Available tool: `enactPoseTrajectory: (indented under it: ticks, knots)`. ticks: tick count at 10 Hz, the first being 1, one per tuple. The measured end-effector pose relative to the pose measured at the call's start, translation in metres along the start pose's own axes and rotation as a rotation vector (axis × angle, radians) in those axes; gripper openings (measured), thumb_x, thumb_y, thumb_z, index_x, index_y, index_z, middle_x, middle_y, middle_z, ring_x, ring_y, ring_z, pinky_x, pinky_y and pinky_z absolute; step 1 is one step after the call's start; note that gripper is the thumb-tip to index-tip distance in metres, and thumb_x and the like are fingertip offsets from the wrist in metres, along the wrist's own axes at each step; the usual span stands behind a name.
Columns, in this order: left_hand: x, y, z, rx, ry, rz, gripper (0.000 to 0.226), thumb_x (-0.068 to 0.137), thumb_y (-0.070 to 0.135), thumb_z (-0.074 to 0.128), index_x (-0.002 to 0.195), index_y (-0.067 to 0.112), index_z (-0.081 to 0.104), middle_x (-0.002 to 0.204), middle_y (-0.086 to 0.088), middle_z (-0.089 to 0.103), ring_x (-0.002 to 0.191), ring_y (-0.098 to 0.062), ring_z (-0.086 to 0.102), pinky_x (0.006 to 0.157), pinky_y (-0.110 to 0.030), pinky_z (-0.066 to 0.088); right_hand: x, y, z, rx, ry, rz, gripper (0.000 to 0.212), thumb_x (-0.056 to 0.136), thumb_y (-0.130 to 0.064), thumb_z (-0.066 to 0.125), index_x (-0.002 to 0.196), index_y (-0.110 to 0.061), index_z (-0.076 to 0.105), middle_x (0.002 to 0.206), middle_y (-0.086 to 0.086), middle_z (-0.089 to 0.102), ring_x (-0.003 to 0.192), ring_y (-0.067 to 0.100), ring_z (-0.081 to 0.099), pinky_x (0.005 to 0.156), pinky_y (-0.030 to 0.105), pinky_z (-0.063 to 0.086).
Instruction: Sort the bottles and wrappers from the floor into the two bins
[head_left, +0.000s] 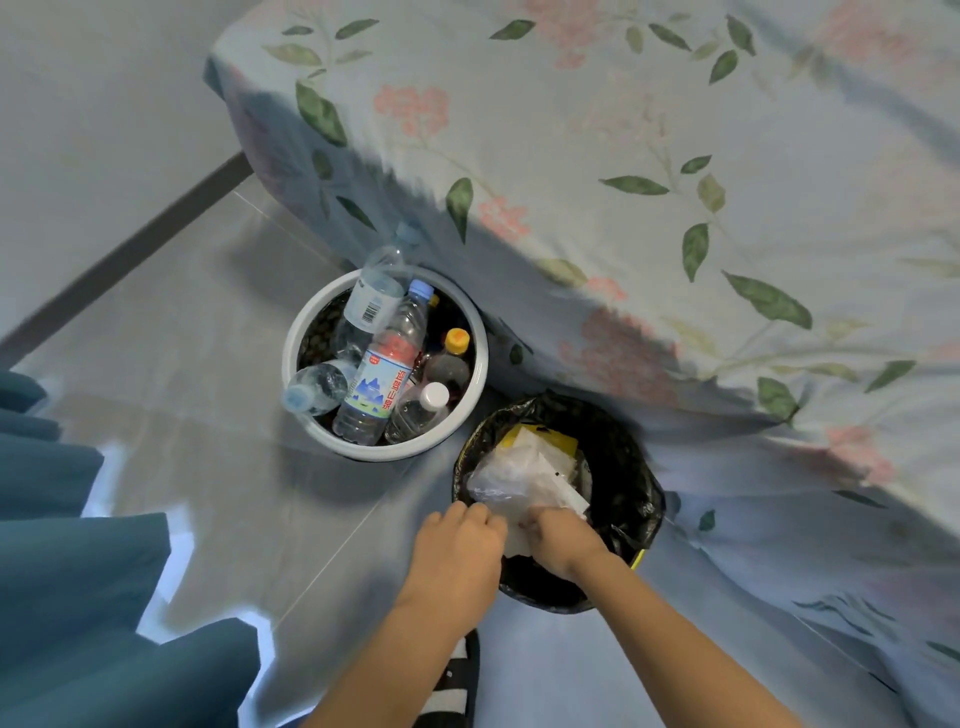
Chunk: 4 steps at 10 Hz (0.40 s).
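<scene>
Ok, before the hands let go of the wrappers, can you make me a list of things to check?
1. Wrappers over the black-bag bin: ok.
2. Left hand and right hand both on the wrappers: ok, though the exact grip is blurred.
3. Bottles in the white bin, none among the wrappers: ok.
4. Bottles staying put: not ok, one leans out over the rim.
5. Floor free of litter: ok in view; behind the person, cannot tell.

- Grey tiled floor with pale grout lines, glossy in places.
- A dark skirting runs along the pale wall.
- A bed wears a floral sheet.
- Teal curtain hangs left.
</scene>
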<state>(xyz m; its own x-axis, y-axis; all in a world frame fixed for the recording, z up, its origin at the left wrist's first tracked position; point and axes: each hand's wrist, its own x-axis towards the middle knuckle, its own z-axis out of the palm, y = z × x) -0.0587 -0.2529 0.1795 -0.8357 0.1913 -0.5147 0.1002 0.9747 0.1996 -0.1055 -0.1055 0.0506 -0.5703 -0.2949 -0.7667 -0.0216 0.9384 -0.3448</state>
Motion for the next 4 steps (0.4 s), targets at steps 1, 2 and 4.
enactPoseTrajectory:
  ticks: [1, 2, 4]
  knots:
    - [-0.019, 0.010, -0.014, 0.082, 0.043, 0.002, 0.034, 0.093, 0.013, 0.043, 0.126, 0.015, 0.049, 0.124, -0.005, 0.051, 0.116, -0.025, 0.046, 0.092, -0.034, 0.037, -0.045, -0.002, -0.009, 0.088, 0.081, -0.074, 0.034, 0.086, -0.010, 0.039, 0.113, -0.012, 0.060, 0.096, 0.007, 0.067, 0.090, 0.029, 0.061, 0.070, 0.028, 0.046]
    - [-0.048, 0.022, -0.040, 0.069, 0.049, 0.010, 0.035, 0.091, 0.011, 0.043, 0.125, 0.017, 0.049, 0.125, -0.003, 0.051, 0.117, -0.024, 0.045, 0.094, -0.033, 0.036, -0.112, -0.010, -0.031, 0.234, 0.126, -0.109, 0.025, 0.088, -0.007, 0.043, 0.098, -0.012, 0.065, 0.076, -0.009, 0.060, 0.077, 0.018, 0.055, 0.063, 0.018, 0.041]
    - [-0.116, 0.052, -0.087, 0.001, 0.106, 0.034, 0.043, 0.019, 0.026, 0.087, 0.056, 0.031, 0.064, 0.059, 0.011, 0.058, 0.050, -0.011, 0.058, 0.040, -0.024, 0.044, -0.285, -0.021, -0.106, 0.536, 0.230, -0.106, 0.021, 0.092, -0.023, 0.057, 0.086, -0.041, 0.064, 0.088, -0.017, 0.068, 0.078, 0.010, 0.067, 0.068, 0.024, 0.058]
